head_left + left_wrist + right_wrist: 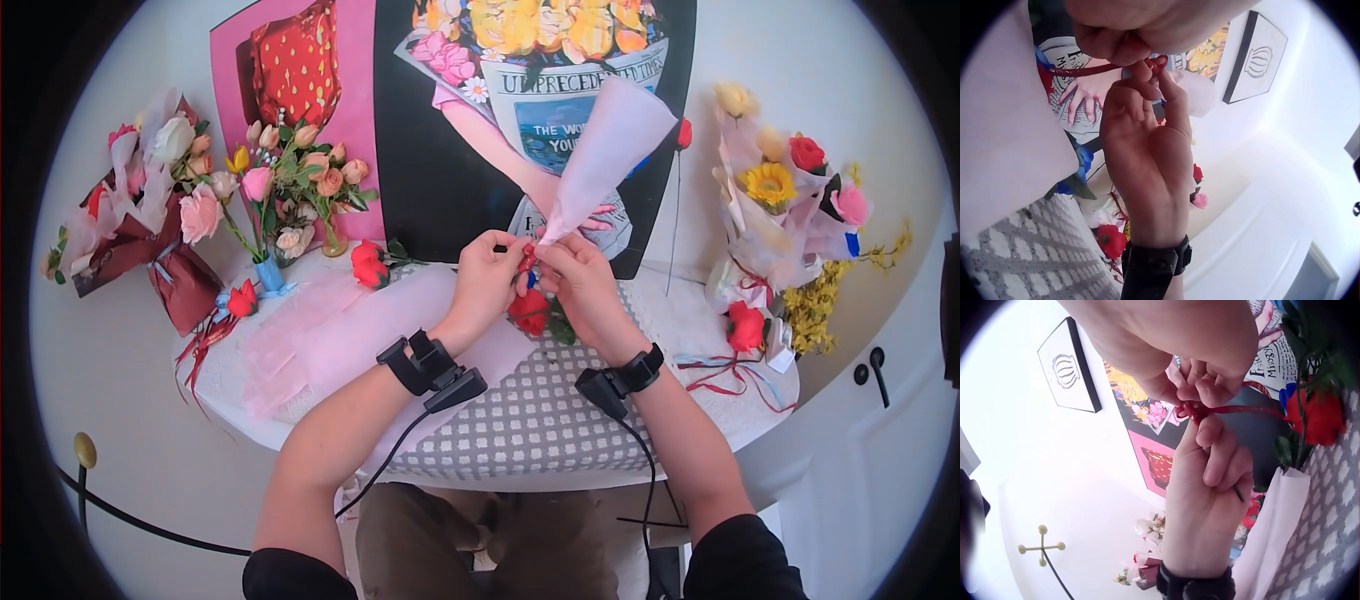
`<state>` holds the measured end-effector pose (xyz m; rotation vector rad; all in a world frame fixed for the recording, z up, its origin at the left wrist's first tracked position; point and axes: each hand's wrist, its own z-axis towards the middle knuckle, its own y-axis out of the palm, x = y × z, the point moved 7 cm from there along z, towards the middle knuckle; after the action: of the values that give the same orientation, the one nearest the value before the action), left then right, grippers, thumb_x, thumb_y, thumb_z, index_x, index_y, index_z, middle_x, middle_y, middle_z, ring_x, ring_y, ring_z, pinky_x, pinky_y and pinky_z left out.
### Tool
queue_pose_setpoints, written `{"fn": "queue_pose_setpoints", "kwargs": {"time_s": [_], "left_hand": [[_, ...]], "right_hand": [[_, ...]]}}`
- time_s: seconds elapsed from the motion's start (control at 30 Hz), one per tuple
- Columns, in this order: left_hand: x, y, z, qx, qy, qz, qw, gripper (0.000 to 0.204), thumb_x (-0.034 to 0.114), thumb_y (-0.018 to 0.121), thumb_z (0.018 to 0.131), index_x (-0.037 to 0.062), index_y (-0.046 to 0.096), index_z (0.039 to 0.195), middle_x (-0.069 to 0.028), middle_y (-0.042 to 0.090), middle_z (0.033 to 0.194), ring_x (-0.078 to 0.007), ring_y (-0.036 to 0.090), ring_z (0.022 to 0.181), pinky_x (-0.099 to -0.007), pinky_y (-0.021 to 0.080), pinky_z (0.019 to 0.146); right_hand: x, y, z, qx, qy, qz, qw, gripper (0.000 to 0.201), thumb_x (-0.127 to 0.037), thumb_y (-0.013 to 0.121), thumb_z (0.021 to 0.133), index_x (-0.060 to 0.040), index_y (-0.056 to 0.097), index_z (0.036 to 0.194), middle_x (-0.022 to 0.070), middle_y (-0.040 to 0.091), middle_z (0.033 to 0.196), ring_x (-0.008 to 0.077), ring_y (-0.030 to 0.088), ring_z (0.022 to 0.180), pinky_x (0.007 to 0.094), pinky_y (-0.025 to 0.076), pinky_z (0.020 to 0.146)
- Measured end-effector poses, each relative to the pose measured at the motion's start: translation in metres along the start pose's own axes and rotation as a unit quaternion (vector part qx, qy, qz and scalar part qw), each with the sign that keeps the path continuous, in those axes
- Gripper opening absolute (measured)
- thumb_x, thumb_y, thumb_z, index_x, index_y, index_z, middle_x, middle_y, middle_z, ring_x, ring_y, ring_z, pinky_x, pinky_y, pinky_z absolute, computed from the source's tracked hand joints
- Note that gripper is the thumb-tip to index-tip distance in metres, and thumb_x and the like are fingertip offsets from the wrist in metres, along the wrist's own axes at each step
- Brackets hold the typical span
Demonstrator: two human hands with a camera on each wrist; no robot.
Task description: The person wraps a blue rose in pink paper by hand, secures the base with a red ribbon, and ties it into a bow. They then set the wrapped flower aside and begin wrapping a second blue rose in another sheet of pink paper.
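Note:
Both hands meet over the table at the narrow end of a pale pink paper cone [615, 150], which flares upward. My left hand [488, 282] pinches a red ribbon [1192, 412] with thumb and fingertips. Opposite it, my right hand [580, 285] pinches the same ribbon, fingertips close together. The ribbon is bunched in small loops there, and a length of it stretches away [1082, 70] in the left wrist view. A dark stem end [1239, 492] shows by my left fingers. Below the hands lies a red rose [528, 314] with green leaves.
Pale pink wrapping sheets [390, 325] spread left over the grey checked cloth [520, 420]. Wrapped bouquets stand left [165, 255] and right [775, 200], with a small blue vase [268, 275] of flowers. Behind are two picture boards [420, 130]. Loose ribbons [735, 375] lie right.

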<state>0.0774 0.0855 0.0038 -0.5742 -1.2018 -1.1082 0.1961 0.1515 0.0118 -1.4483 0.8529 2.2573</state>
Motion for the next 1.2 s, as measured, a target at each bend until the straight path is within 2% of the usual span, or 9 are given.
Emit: {"fn": "queue_pose_setpoints", "kwargs": {"time_s": [0.17, 0.3, 0.47, 0.8, 0.87, 0.97, 1.0, 1.13, 1.2], "left_hand": [[-0.007, 0.002, 0.004, -0.044, -0.008, -0.025, 0.999, 0.026, 0.024, 0.059, 0.105, -0.0024, 0.06, 0.107, -0.0063, 0.062, 0.063, -0.0079, 0.044, 0.036, -0.0224, 0.029, 0.034], [-0.006, 0.003, 0.0, -0.056, -0.008, -0.054, 0.997, 0.027, 0.025, 0.06, 0.105, -0.0023, 0.062, 0.107, -0.0075, 0.067, 0.07, -0.0088, 0.054, 0.043, -0.0217, 0.032, 0.035], [-0.004, -0.002, 0.006, -0.028, 0.044, 0.008, 0.999, 0.024, 0.022, 0.066, 0.101, -0.0014, 0.065, 0.104, -0.0048, 0.073, 0.082, -0.0069, 0.067, 0.067, -0.02, 0.042, 0.042], [-0.009, -0.001, 0.009, -0.047, 0.05, 0.012, 0.998, 0.015, 0.012, 0.068, 0.098, -0.0005, 0.062, 0.101, -0.0065, 0.072, 0.085, -0.0092, 0.068, 0.068, -0.02, 0.046, 0.046], [-0.011, 0.002, 0.006, -0.053, 0.049, 0.0, 0.997, 0.016, 0.011, 0.066, 0.099, -0.0001, 0.056, 0.104, -0.0073, 0.07, 0.083, -0.011, 0.067, 0.065, -0.0208, 0.047, 0.045], [-0.01, 0.0, 0.003, -0.006, 0.042, -0.012, 0.999, 0.02, 0.011, 0.066, 0.098, 0.0011, 0.051, 0.106, -0.0069, 0.068, 0.081, -0.0119, 0.066, 0.061, -0.0213, 0.045, 0.044], [-0.01, -0.001, 0.003, 0.0, 0.047, -0.024, 0.999, 0.025, 0.012, 0.068, 0.097, 0.0025, 0.048, 0.107, -0.0067, 0.066, 0.079, -0.0117, 0.064, 0.056, -0.022, 0.041, 0.041], [-0.008, -0.007, 0.006, 0.026, 0.074, -0.005, 0.997, 0.024, 0.011, 0.068, 0.096, -0.0001, 0.049, 0.104, -0.0072, 0.066, 0.078, -0.0122, 0.065, 0.061, -0.0253, 0.04, 0.038], [-0.006, -0.007, 0.006, 0.018, 0.067, -0.048, 0.996, 0.026, 0.012, 0.069, 0.096, 0.0037, 0.047, 0.105, -0.005, 0.062, 0.075, -0.0111, 0.06, 0.052, -0.0221, 0.035, 0.039]], "right_hand": [[-0.003, 0.007, -0.002, -0.055, 0.034, 0.083, 0.994, 0.026, -0.009, 0.06, 0.098, -0.0002, 0.058, 0.122, 0.0017, 0.066, 0.099, 0.0052, 0.049, 0.074, 0.0218, 0.041, 0.064], [-0.004, 0.008, -0.003, -0.027, 0.053, 0.109, 0.992, 0.026, -0.009, 0.059, 0.098, 0.0001, 0.058, 0.122, 0.0013, 0.065, 0.096, 0.006, 0.05, 0.075, 0.0234, 0.042, 0.065], [0.0, -0.001, 0.005, -0.072, 0.035, 0.074, 0.994, 0.023, -0.012, 0.06, 0.1, -0.0038, 0.057, 0.121, 0.0015, 0.065, 0.097, 0.0057, 0.054, 0.08, 0.024, 0.041, 0.066], [0.002, -0.005, 0.007, -0.086, 0.075, 0.042, 0.993, 0.013, -0.02, 0.058, 0.104, -0.009, 0.057, 0.11, -0.0012, 0.064, 0.096, 0.0051, 0.056, 0.084, 0.0232, 0.042, 0.067], [0.0, 0.002, 0.004, -0.125, 0.067, 0.045, 0.989, 0.019, -0.02, 0.062, 0.102, -0.0081, 0.057, 0.116, -0.0001, 0.063, 0.098, 0.0073, 0.06, 0.09, 0.0246, 0.046, 0.072], [-0.002, 0.005, 0.0, -0.07, 0.081, 0.001, 0.994, 0.027, -0.018, 0.068, 0.098, -0.0068, 0.056, 0.12, 0.0019, 0.062, 0.101, 0.0106, 0.062, 0.094, 0.0276, 0.05, 0.078], [0.001, 0.004, 0.001, -0.081, 0.077, 0.009, 0.994, 0.039, -0.013, 0.069, 0.096, -0.0018, 0.053, 0.129, 0.0043, 0.062, 0.105, 0.0141, 0.064, 0.096, 0.0303, 0.052, 0.082], [-0.003, 0.015, -0.002, -0.102, 0.07, 0.016, 0.992, 0.048, -0.009, 0.067, 0.096, 0.0036, 0.046, 0.137, 0.0058, 0.062, 0.106, 0.0176, 0.064, 0.097, 0.0337, 0.053, 0.085], [-0.007, 0.019, -0.003, -0.115, 0.066, 0.048, 0.99, 0.054, -0.003, 0.063, 0.096, 0.0075, 0.039, 0.143, 0.0081, 0.061, 0.112, 0.0207, 0.064, 0.1, 0.0373, 0.053, 0.089]]}}
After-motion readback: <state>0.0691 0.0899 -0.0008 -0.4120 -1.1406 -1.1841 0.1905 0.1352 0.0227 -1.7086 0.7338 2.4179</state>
